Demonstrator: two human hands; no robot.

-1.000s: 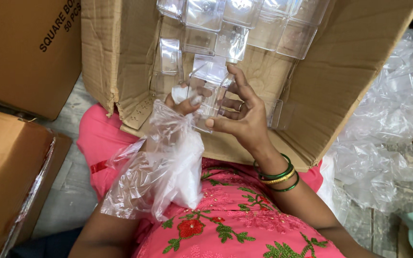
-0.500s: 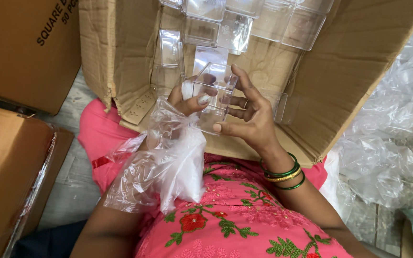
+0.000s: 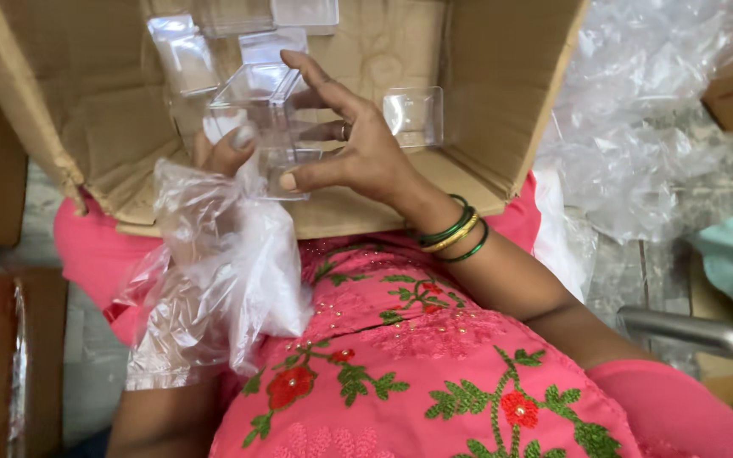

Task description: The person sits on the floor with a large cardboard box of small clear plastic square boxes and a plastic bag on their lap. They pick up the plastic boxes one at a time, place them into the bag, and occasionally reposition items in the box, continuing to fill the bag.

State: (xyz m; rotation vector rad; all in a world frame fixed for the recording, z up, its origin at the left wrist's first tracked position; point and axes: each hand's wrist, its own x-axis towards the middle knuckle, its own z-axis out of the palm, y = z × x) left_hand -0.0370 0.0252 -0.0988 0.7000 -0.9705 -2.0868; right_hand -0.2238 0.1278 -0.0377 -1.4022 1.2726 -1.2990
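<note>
Fingers [image 3: 316, 85] of your right hand [image 3: 358, 153] clamp the clear, square plastic box [image 3: 260, 110]; light, slippery, brittle—hold its edges; your bag-wrapped left hand [image 3: 222, 157] supports.

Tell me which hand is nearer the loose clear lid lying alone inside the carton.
Right. The right hand sits just beside the clear lid, fingers on the clear box. The left hand, wrapped in a plastic bag, is beyond that box.

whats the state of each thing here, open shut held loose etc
clear plastic box: held up by both hands, over the carton
right hand: grip closed on the box
left hand: inside a plastic bag, grips the box
plastic bag: crumpled, hanging down over the left forearm
cardboard carton: open, clear boxes loose inside
bangles: on the right wrist
</note>
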